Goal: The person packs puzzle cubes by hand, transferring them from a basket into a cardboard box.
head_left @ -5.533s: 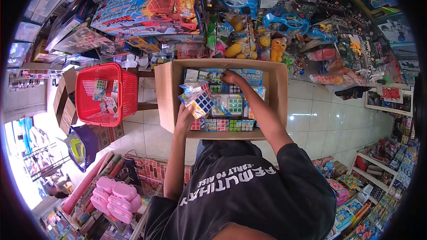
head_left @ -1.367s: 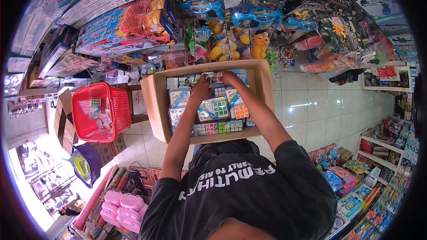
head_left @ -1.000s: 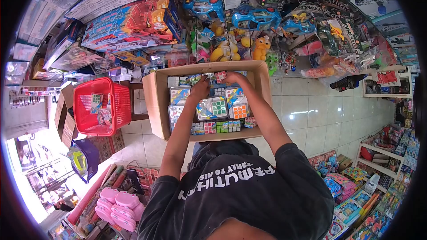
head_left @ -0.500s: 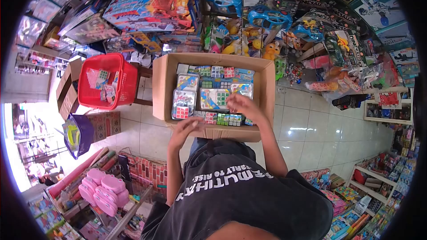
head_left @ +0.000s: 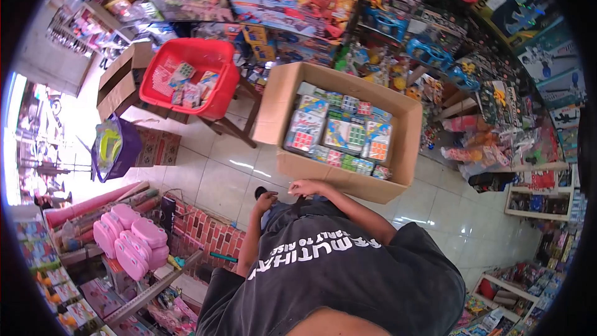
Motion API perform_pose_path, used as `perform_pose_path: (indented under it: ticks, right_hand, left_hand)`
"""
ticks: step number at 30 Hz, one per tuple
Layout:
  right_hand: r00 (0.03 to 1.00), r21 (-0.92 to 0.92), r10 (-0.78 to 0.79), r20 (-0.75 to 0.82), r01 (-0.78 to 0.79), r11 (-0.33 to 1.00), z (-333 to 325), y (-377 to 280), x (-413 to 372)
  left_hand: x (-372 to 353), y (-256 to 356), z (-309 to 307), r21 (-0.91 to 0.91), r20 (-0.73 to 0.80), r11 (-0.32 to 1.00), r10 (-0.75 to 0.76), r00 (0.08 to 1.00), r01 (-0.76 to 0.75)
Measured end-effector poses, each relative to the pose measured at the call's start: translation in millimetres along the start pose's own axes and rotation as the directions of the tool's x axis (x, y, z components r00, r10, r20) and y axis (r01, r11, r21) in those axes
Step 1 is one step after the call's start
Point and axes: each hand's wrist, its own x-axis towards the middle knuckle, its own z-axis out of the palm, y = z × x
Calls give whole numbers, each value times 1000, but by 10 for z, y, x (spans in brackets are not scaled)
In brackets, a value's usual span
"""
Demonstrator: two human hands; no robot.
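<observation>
An open cardboard box [head_left: 348,177] stands in front of me, packed with puzzle cubes in blister packs [head_left: 346,135]. In its front right corner a pack with an orange-faced cube [head_left: 378,149] lies face up. My right hand [head_left: 307,188] is just below the box's near left corner, in front of my waist, fingers loosely bent and nothing visible in them. Left of it, a small gap away, my left hand [head_left: 266,201] hangs over the floor with its fingers apart. Neither hand touches the cubes.
A red plastic basket [head_left: 219,96] with several cube packs sits on a wooden stool [head_left: 239,126] to the left. Farther left are a purple bag [head_left: 118,155] and cartons. Pink cases [head_left: 134,242] lie on a lower-left shelf. Toy boxes [head_left: 292,3] line the back.
Both hands have come out from over the box and back toward my waist. My view has turned left, so the box appears farther right and tilted. The orange-faced cube pack now shows.
</observation>
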Motion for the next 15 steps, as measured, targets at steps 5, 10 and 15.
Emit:
perform_pose_path:
  ticks: [5, 10, 15]
  right_hand:
    - [950, -397, 18, -311, -147, 906, 131, 852, 928]
    - [833, -235, 170, -526, -335, 913, 433, 672, 1147]
    - [816, -223, 65, -574, -233, 947, 625, 292, 1554]
  left_hand:
    - [-267, -456, -658, -202, -126, 979, 14, 992, -39]
    - [-462, -916, -1431, -317, -248, 948, -40, 968, -42]
    - [-583, -1144, -1992, -255, -257, 958, -197, 946, 130]
